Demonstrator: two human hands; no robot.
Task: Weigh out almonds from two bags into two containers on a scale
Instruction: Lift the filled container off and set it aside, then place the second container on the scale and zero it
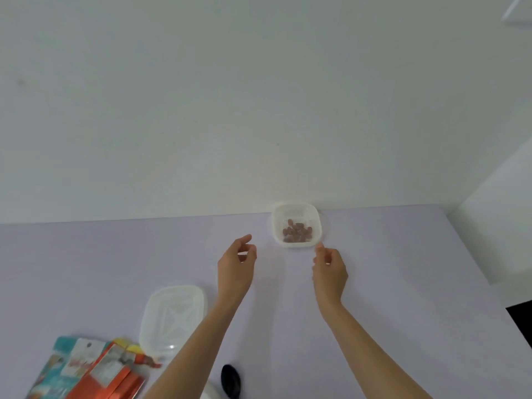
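A plain white wall (201, 96) rises behind a pale lilac bench (374, 283). At the near left of the bench lie a teal printed bag (54, 367) and an orange foil bag (115, 381), overlapping. Just beyond them sits a translucent white plastic container (172, 315). The left hand (237, 260) and right hand (329, 266) hover with fingers loosely curled, holding nothing. Between and beyond them, against the wall, stands a white ribbed plastic container (296, 214) with brown almonds (296, 233) inside. The right fingertips are at its near corner; whether they touch it cannot be told. A small black oval object (230, 380) lies nearest.
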